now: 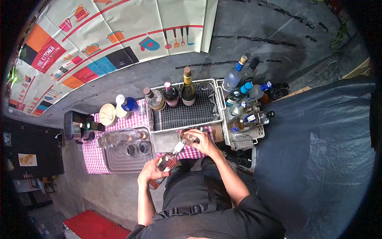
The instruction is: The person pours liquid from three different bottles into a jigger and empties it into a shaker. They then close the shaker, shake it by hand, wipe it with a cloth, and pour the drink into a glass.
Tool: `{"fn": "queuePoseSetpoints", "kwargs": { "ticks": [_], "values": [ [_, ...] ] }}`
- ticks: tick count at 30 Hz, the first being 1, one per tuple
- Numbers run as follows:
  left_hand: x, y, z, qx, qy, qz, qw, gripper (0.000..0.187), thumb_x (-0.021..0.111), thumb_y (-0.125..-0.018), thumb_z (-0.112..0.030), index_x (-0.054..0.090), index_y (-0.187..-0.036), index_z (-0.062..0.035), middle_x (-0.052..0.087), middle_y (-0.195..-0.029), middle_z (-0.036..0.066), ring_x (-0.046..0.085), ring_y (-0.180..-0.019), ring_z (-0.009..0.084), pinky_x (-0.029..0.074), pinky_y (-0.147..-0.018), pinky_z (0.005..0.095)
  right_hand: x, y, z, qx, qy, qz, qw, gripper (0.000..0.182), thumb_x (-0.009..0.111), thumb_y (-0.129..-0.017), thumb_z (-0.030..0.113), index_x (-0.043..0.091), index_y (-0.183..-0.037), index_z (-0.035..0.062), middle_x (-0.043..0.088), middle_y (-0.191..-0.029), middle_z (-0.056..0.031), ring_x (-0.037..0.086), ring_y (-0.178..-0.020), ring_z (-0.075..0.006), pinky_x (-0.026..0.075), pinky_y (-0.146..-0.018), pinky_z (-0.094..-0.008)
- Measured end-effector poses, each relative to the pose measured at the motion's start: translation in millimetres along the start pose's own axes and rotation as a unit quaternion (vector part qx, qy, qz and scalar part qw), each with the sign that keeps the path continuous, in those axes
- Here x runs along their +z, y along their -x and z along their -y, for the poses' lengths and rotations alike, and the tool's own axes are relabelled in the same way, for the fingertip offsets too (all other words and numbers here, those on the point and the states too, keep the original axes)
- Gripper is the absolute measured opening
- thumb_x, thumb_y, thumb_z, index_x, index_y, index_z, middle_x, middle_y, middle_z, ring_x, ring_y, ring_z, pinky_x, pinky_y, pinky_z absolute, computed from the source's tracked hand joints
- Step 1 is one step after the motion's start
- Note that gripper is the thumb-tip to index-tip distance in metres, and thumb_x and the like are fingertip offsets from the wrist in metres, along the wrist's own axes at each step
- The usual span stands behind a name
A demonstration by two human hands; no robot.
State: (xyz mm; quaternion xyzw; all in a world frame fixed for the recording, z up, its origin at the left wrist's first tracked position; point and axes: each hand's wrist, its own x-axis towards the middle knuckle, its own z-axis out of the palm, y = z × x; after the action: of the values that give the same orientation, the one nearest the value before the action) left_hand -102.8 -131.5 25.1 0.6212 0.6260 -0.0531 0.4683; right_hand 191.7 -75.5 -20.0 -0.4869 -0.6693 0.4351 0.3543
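Note:
My left hand [150, 171] is wrapped round the body of a liquor bottle [167, 161] with reddish-amber liquid and a pale band on its neck. The bottle leans, with its neck pointing up and to the right. Beside its mouth, my right hand [202, 142] has its fingers closed round a small glass [184, 137], partly covered by the fingers. Whether liquid is flowing is too small to tell. Left of the bottle lies a grey tray [125, 162] holding several clear glasses [131, 135].
Behind my hands, a white wire basket [187, 126] lined with checked cloth holds three bottles. Another white rack [246, 140] at the right is crowded with bottles [240, 95]. A black appliance [75, 125] stands at the left end of the pink checked tablecloth [93, 159].

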Motion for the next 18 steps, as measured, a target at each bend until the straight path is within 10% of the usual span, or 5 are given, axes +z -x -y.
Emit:
{"fn": "queuePoseSetpoints", "kwargs": {
  "ticks": [18],
  "values": [
    [-2,2,6,0.007,-0.008,0.001,1.0,0.08,0.089,-0.057,-0.043,0.069,-0.125,-0.0061,0.075,-0.111,0.02,0.072,-0.108,0.0355,0.054,-0.095,0.0443,0,2,1,-0.005,0.013,0.004,1.0,0.051,0.074,-0.073,-0.008,0.07,-0.123,0.0024,0.071,-0.122,-0.0142,0.07,-0.111,-0.0304,0.057,-0.096,-0.0375]
  ]
}}
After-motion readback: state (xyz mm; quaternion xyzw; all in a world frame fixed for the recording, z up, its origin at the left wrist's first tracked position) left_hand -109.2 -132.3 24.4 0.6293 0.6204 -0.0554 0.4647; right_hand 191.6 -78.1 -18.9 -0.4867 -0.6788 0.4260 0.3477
